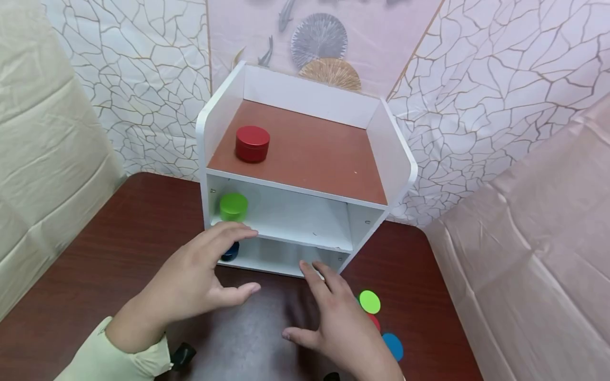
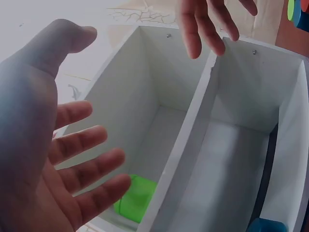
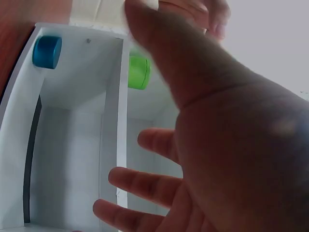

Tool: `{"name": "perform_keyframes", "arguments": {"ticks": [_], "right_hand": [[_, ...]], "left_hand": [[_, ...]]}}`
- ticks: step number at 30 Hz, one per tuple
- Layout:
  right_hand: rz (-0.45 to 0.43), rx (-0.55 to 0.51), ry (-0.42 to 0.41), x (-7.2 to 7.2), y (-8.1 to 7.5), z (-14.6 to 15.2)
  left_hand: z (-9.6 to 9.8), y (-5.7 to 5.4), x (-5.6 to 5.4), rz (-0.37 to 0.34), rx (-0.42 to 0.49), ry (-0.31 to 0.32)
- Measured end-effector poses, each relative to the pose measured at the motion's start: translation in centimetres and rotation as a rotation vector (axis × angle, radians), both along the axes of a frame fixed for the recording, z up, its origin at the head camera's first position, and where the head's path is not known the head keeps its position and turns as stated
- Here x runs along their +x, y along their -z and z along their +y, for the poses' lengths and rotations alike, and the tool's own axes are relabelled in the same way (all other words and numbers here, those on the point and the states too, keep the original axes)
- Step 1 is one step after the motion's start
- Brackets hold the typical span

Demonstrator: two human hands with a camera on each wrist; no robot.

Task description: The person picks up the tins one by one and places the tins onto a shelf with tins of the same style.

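Both hands hover before a small white shelf unit (image 1: 286, 238) and hold nothing. My left hand (image 1: 200, 270), thumb and fingers spread, is in front of the left end of the lower shelves. A red round tin (image 1: 252, 144) sits on the brown top. On the middle shelf, at the left, stands a green round tin (image 1: 233, 206). Below it a blue round tin (image 3: 47, 51) stands on the bottom shelf, partly hidden by the left hand in the head view. My right hand (image 1: 338, 323), fingers apart, is over the table near the unit's lower right corner.
To the right of the right hand lie several coloured round pieces on the dark table (image 1: 429, 307): a light green disc (image 1: 369, 301), a red one (image 1: 374, 321), partly covered, and a blue one (image 1: 393, 346). Patterned cloth (image 1: 143, 79) hangs behind the unit.
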State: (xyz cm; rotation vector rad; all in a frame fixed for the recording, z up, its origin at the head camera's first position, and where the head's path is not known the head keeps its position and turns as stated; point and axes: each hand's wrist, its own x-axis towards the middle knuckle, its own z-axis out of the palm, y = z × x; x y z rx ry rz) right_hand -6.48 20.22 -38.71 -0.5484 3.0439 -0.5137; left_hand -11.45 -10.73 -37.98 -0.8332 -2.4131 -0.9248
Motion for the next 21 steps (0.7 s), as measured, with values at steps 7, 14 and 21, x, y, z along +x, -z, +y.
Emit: {"name": "perform_keyframes", "arguments": {"ticks": [7,14,21], "right_hand": [[0.034,-0.045,0.045,0.02,-0.17,0.08],[0.061,-0.064,0.05,0.01,-0.05,0.35],[0.083,-0.067,0.045,0.18,0.15,0.5]], "left_hand": [[-0.27,0.1,-0.22,-0.016,0.104,-0.065],[-0.53,0.27,-0.71,0.02,0.291,-0.064],[-0.8,0.15,-0.82,0.083,0.446,-0.088]]}}
